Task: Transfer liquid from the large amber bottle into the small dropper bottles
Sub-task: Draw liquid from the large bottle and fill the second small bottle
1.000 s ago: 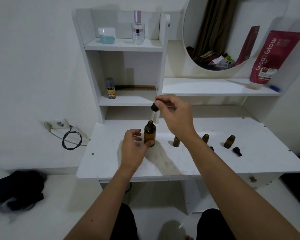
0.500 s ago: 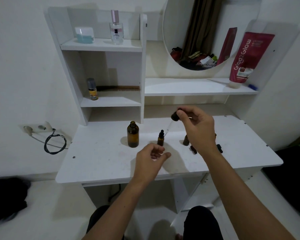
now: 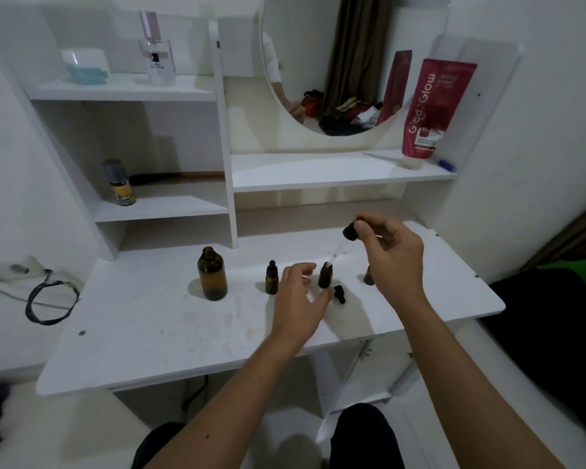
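Dropper (image 3: 344,243) in my right hand (image 3: 391,262) was what the next move hung on: I pinched its black bulb between thumb and fingertips, and the glass pipette slanted down and to the left, its tip ending right at the open mouth of a small uncapped dropper bottle (image 3: 325,275). I could not tell whether the tip had entered the neck or only hovered at the rim. That bottle stood upright on the white tabletop (image 3: 142,319), below and to the left of my grip, so the pipette's long axis already pointed at it. My left hand (image 3: 298,299) was the nearer one to the bottle's body; it lay open and holding nothing, fingers spread just beside the glass, thumb reaching toward its base near a loose black cap (image 3: 339,294). I judged it was placed to steady the bottle while I squeezed. The large amber bottle (image 3: 212,274) stood uncapped well to the left, apart from both hands, and a capped small bottle (image 3: 271,278) stood between it and my left hand. Another small bottle (image 3: 368,277) was mostly hidden behind my right hand.
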